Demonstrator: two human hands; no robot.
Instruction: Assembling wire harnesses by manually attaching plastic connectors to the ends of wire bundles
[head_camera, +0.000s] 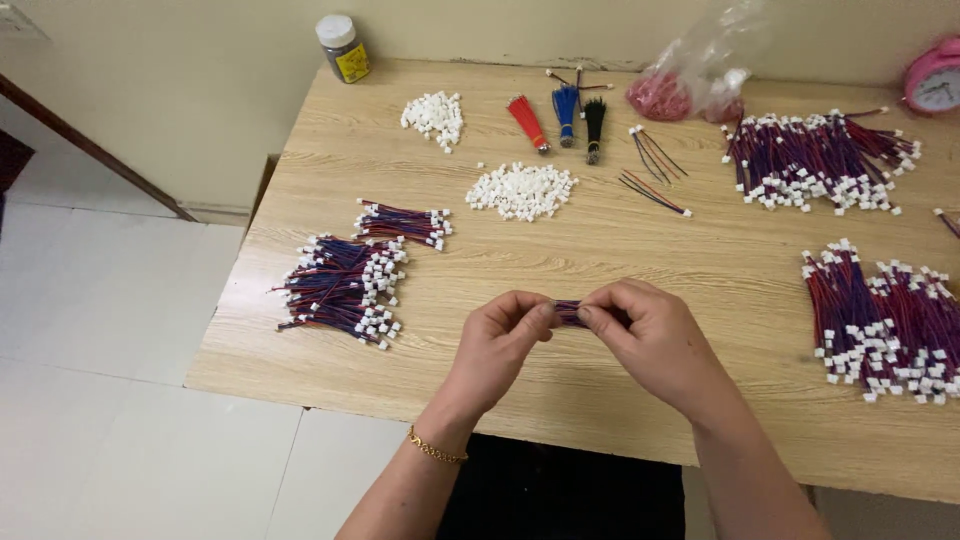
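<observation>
Pinching short red-blue wire piece (570, 312) between both hands over near edge of bench (600, 250), mid-width. Left hand (497, 340) fingertips clamped on wire's left end; gold bracelet (436, 449) on wrist. Right hand (655, 335) fingertips clamped on right end. White connector heap (521, 190) mid-bench beyond hands, smaller heap (433, 115) toward far left corner. Finished harness bundles (345, 285) at left edge, more (885, 320) at right edge. Red, blue, black wire tassels (565, 118) near far edge. Plastic bag (695, 75) far right, jar (342, 47) off far left corner.
</observation>
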